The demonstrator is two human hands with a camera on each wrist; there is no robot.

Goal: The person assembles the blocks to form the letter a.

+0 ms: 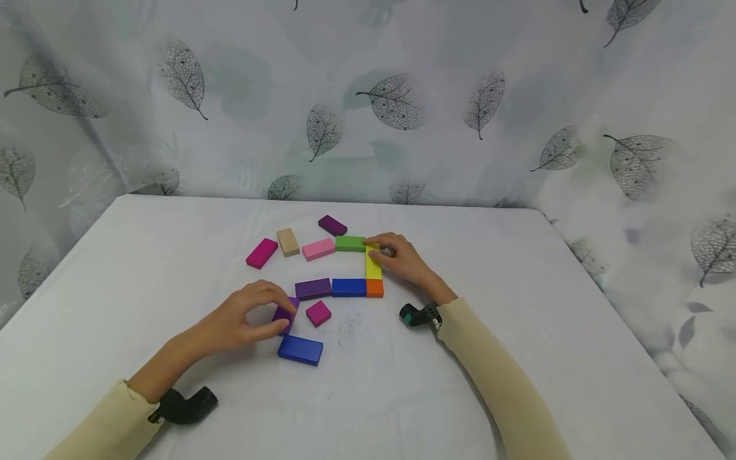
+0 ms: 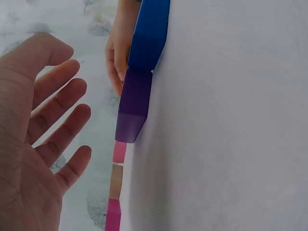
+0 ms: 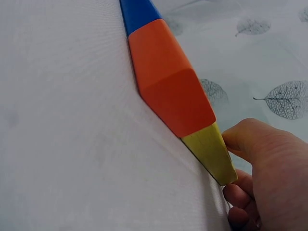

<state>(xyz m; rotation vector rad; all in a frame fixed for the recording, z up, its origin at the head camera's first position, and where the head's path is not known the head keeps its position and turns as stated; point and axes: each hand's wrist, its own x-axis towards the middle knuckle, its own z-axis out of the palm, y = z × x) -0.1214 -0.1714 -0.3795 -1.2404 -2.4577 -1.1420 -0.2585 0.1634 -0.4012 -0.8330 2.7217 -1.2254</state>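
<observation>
My left hand (image 1: 244,319): thumb and fingers wide apart, just over a purple block (image 1: 282,315).
My right hand (image 1: 407,260): pinching the yellow block (image 1: 374,271).
Yellow block: touching the orange block (image 1: 375,289), next to the green block (image 1: 349,244).
Purple block: beside a blue block (image 1: 301,351) and a little pink block (image 1: 318,314).

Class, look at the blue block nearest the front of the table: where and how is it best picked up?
Probably pinch the blue block across its long sides, toward the right end, coming from above. It lies flat and that end stands free, while its far left corner is very near the purple block by the left hand.
</observation>
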